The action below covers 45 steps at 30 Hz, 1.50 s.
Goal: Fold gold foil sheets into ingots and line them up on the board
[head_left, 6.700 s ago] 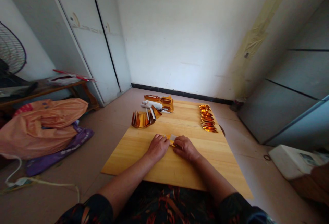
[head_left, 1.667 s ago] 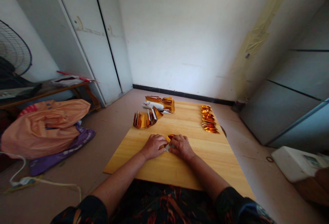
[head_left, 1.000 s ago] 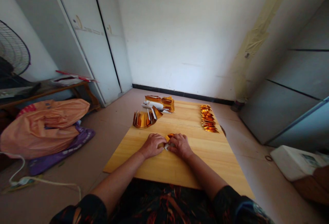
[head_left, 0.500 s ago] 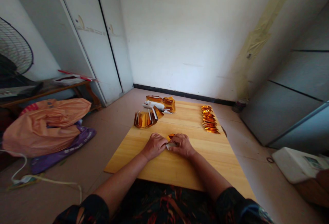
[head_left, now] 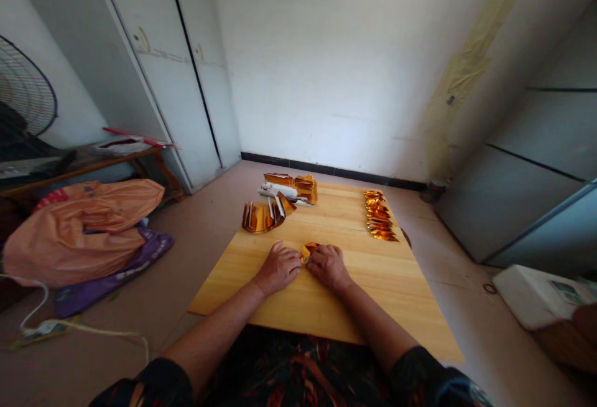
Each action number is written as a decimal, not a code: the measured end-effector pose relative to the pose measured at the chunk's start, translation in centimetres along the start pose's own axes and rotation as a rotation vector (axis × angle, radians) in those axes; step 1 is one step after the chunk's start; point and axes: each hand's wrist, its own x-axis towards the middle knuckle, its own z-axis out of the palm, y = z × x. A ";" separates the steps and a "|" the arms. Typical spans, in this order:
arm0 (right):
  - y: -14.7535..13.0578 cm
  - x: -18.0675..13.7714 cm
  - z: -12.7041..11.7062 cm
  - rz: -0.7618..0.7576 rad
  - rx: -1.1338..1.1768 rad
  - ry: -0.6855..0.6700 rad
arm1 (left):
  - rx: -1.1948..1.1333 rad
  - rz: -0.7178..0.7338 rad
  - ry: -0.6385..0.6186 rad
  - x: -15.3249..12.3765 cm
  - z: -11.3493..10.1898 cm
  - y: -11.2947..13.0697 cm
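On the wooden board (head_left: 396,282) my left hand (head_left: 278,266) and my right hand (head_left: 328,265) meet, fingers curled, pinching a small folded piece of gold foil paper (head_left: 308,250) between them. Only the top of the paper shows between the fingertips. A curled stack of gold foil sheets (head_left: 261,215) lies beyond my left hand. Further back sits a pile of gold and white paper (head_left: 291,188). A row of several folded gold pieces (head_left: 380,216) runs along the board's far right side.
An orange plastic bag (head_left: 84,223) over a purple one lies on the floor at left, with a cord (head_left: 69,329) nearby. A fan (head_left: 23,96) and low bench stand far left. White cabinet doors (head_left: 168,77) rise behind. A white box (head_left: 536,295) sits at right.
The white underside of the paper seen between my hands half a second ago is now folded out of sight; only gold shows. Both hands have stayed in the same spot on the board.
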 end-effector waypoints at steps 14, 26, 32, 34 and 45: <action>-1.4 0.3 1.2 0.152 -0.062 0.095 | 0.036 -0.162 0.016 1.3 0.2 1.2; -1.1 0.4 1.8 0.165 -0.028 0.129 | 0.075 -0.160 0.043 1.4 1.0 0.8; -1.0 0.3 1.9 0.163 -0.012 0.121 | 0.071 -0.193 0.044 1.7 1.2 0.9; -1.1 0.3 1.9 0.168 -0.014 0.118 | 0.072 -0.204 0.045 1.7 1.2 0.8; -0.6 0.4 2.3 0.245 0.080 0.147 | 0.061 -0.213 0.013 1.8 0.7 1.2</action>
